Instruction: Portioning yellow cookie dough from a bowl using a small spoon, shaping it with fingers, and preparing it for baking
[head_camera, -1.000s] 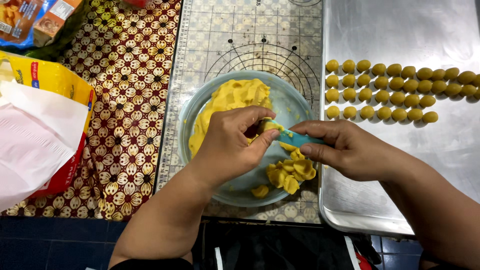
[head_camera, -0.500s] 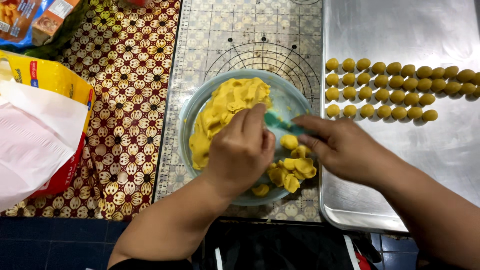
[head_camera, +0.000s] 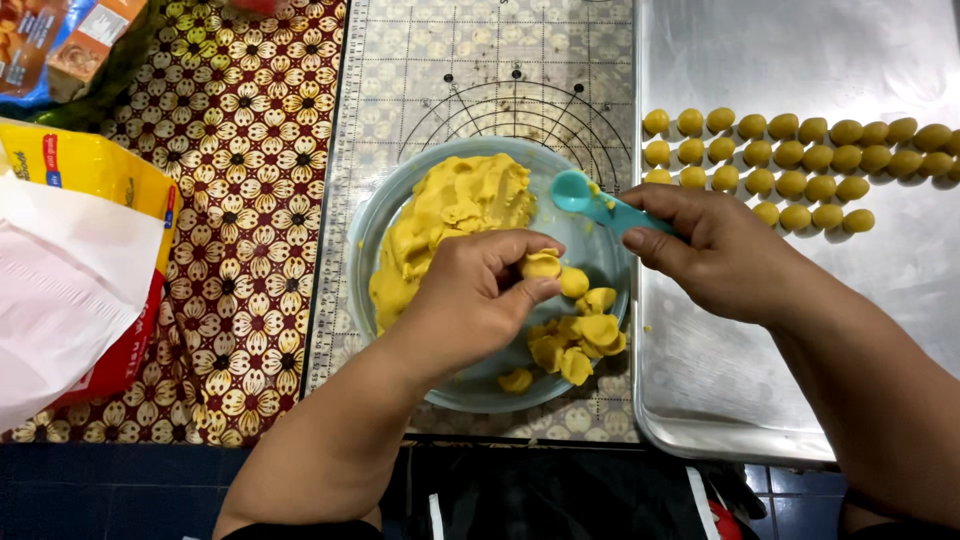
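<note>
A pale blue bowl (head_camera: 400, 205) sits on a gridded mat and holds a mass of yellow dough (head_camera: 450, 215) with several small scooped pieces (head_camera: 580, 340) at its near right. My left hand (head_camera: 475, 295) hovers over the bowl and pinches one dough piece (head_camera: 541, 264) between thumb and fingers. To the right, my right hand (head_camera: 715, 250) grips a small teal measuring spoon (head_camera: 585, 195) by its handle, its head lifted over the bowl's right rim.
A metal baking tray (head_camera: 820, 120) lies on the right with rows of several yellow dough balls (head_camera: 800, 160). The gridded mat (head_camera: 480, 70) lies on a flower-patterned cloth (head_camera: 250, 150). A yellow and white bag (head_camera: 70, 270) lies at the left; packages sit at the top left corner.
My hands, joined at the spoon over the bowl, have parted. The right hand drew the spoon up and right; the left came away holding a dough piece.
</note>
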